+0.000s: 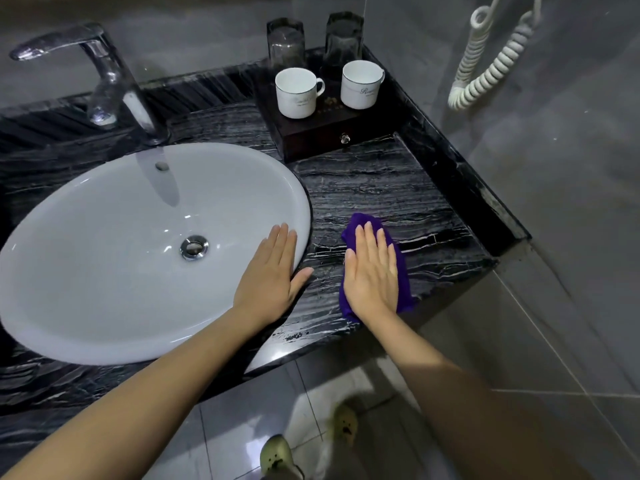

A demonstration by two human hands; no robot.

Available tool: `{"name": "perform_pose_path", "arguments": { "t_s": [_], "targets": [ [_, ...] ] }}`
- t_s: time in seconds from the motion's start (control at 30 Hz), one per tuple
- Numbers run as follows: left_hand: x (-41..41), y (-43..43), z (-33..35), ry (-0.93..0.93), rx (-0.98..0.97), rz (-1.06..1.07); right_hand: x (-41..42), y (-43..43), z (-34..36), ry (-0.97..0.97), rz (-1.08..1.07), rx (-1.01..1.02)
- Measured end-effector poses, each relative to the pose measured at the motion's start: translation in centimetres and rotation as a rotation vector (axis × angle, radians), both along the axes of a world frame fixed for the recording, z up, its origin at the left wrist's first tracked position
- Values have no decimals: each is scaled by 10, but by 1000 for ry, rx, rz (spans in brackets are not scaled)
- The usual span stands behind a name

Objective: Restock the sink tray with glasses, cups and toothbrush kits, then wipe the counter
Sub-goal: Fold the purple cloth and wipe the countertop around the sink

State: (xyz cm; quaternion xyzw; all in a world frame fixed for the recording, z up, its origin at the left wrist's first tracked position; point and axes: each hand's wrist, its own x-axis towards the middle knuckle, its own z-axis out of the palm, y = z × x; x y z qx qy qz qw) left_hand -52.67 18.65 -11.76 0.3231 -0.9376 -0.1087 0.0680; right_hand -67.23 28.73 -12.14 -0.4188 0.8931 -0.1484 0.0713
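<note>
My right hand (372, 271) lies flat, fingers together, pressing a purple cloth (403, 271) onto the black marbled counter (381, 188) right of the basin. My left hand (273, 271) rests flat and open on the rim of the white sink (104, 254), holding nothing. At the back right stands a dark wooden tray box (311, 140) with a small drawer knob. On it are two white cups (297, 93) (360, 84) in front and two clear glasses (285, 43) (343, 38) behind. No toothbrush kits are visible.
A chrome faucet (104, 74) rises behind the basin. A white coiled cord (491, 64) hangs on the grey wall at right. A raised marble ledge (485, 188) borders the counter's right side. Grey floor tiles and my feet in pale shoes (280, 455) show below.
</note>
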Motion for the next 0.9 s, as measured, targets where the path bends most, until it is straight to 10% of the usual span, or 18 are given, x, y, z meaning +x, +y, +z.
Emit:
{"name": "perform_pose_path", "arguments": {
  "t_s": [0.5,0.67,0.9],
  "targets": [
    [18,-5,-3,-8,61,-90,-6,-31,35,-409,120,119],
    [29,0,-3,-32,-21,-100,-38,-14,35,-79,447,263],
    [28,2,1,-57,-62,-107,-18,-35,16,-122,435,170]
  ]
}}
